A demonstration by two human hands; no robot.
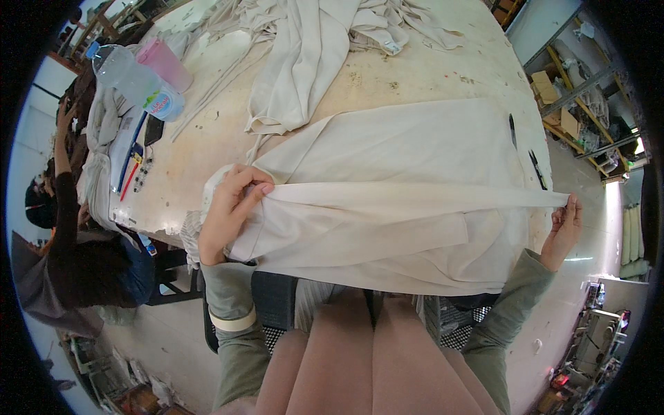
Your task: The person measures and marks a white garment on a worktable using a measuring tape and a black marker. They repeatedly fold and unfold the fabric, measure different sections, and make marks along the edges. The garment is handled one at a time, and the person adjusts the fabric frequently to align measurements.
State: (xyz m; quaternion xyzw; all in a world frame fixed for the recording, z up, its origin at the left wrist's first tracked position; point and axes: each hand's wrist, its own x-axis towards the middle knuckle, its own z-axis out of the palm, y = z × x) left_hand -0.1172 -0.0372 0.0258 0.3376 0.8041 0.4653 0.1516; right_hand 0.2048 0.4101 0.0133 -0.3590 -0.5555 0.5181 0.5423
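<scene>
A cream garment (415,145) is spread over the near part of the table, with a long folded band (408,194) running across it. My left hand (232,207) pinches the band's left end between thumb and fingers, over the bunched left side of the garment. At the table's right edge, my right hand (564,228) grips the other end, holding the band stretched out straight. Two dark slender tools (537,169), perhaps snips, lie just above that end.
The worktable (429,76) holds more cream fabric (297,76), a bottle (135,79), a pink container (166,63), pens (128,181) and a phone (153,130). A co-worker (90,270) is at the left. Metal shelving (574,104) with boxes stands right.
</scene>
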